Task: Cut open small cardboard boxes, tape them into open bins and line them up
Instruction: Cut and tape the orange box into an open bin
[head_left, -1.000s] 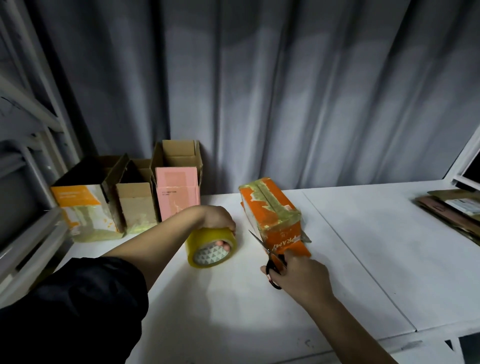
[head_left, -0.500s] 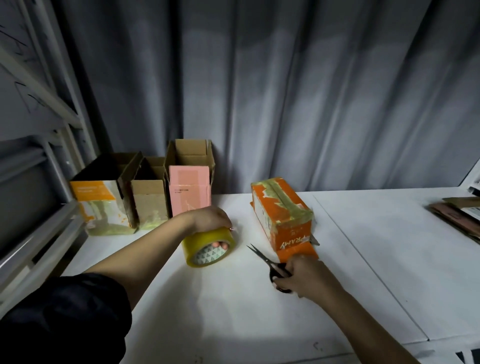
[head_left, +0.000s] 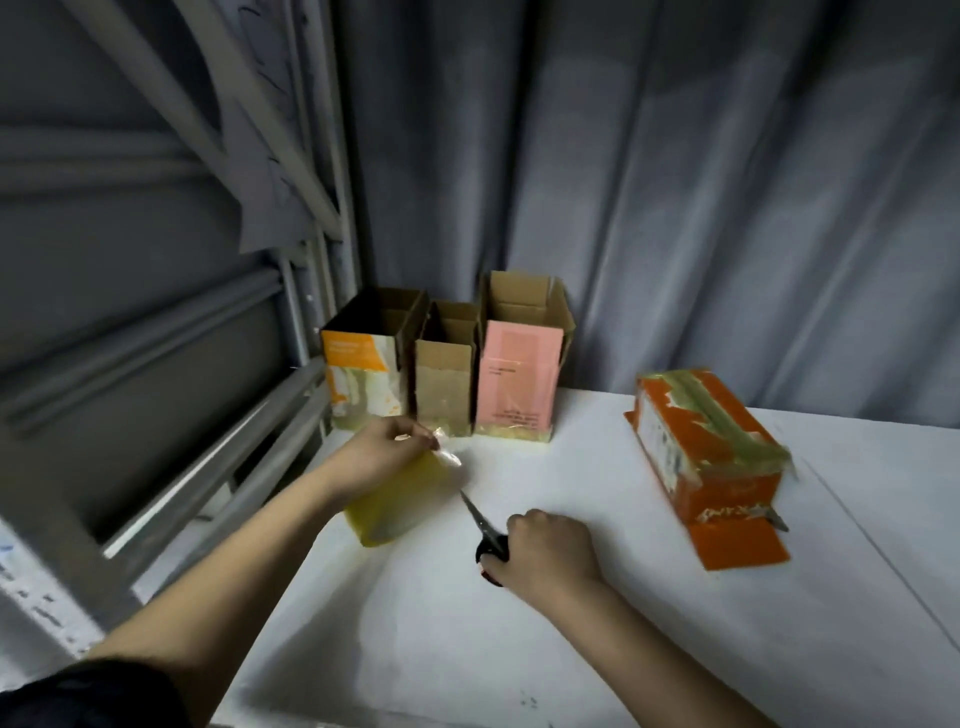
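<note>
I'm seeing the left hand sitting on top of the yellow tape roll on the white table, fingers curling & pinching the loose clear tape end at the roll's upper right. Roll is blurring, so can't tell its exact tilt. The right hand is lying near the table's middle, fingers closing round the black handles of the scissors; blades are pointing up-left toward the tape end, tip just beside the roll. Can't tell if the blades are apart or together.

The orange box is lying on its side to the right, well apart from both hands, w/ greenish tape running along its top & one orange flap lying flat on the table at its near end. At the back left, 3 open bins are standing in a row against the grey curtain: orange-white bin, plain brown bin, pink bin, each touching or just beside its neighbour. A grey metal frame is running along the table's left side. A dark sleeve is showing at bottom left.
</note>
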